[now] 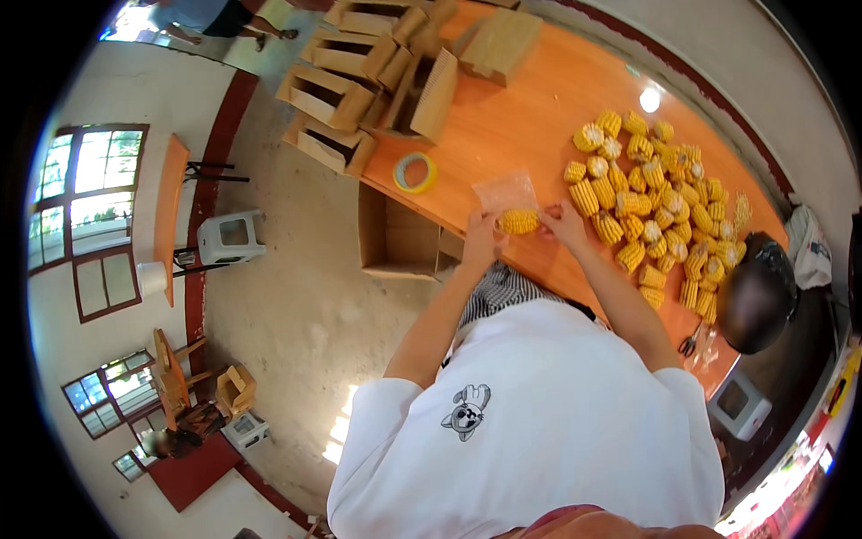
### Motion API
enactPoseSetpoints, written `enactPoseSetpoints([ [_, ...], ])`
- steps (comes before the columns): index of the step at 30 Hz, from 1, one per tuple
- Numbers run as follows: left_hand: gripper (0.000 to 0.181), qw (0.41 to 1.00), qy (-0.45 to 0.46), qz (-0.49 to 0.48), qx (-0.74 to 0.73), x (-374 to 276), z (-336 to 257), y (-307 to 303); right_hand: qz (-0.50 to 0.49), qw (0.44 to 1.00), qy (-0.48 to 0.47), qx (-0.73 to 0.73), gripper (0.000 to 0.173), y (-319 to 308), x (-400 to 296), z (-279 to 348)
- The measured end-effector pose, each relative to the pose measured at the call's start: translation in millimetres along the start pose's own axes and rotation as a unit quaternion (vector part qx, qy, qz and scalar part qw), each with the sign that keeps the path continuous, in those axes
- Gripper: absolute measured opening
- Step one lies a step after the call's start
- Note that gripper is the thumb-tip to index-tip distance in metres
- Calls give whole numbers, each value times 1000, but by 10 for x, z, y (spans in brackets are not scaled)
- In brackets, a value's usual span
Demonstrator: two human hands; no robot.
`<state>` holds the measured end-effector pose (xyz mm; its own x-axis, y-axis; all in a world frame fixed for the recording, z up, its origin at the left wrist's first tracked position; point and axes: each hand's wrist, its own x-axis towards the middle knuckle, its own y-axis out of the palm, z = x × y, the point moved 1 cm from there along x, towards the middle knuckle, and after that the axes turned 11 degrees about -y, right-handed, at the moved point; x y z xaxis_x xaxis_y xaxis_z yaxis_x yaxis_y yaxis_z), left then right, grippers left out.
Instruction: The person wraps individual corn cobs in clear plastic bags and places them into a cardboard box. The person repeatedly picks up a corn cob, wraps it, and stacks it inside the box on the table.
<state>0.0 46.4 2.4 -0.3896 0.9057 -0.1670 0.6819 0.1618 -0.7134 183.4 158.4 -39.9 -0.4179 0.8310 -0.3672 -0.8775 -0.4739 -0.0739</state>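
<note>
Close to the near edge of the orange table (pixel 518 128), a short piece of yellow corn on the cob (pixel 518 222) is held level between my two hands. My left hand (pixel 479 237) grips its left end, and the fingers of my right hand (pixel 567 226) pinch at its right end. A clear plastic bag (pixel 506 191) spreads out just beyond the corn; whether the corn is inside it I cannot tell. Right of my hands lies a big loose pile of cut corn pieces (pixel 663 202), some showing pale cut ends.
A roll of yellow tape (pixel 414 172) lies near the table's left edge. Open cardboard boxes (pixel 330 101) crowd the far left. Below the edge is another open carton (pixel 404 232). Scissors (pixel 688 345) lie at the right, near another person's head (pixel 754 306).
</note>
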Motion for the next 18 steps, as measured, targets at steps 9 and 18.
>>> enactPoseSetpoints([
  [9,60,999,29,12,-11,93,-19,66,-33,957,-171,-231,47,52,93,-83],
  [18,54,996,58,18,-72,54,200,94,17,959,-145,-243,15,187,40,100],
])
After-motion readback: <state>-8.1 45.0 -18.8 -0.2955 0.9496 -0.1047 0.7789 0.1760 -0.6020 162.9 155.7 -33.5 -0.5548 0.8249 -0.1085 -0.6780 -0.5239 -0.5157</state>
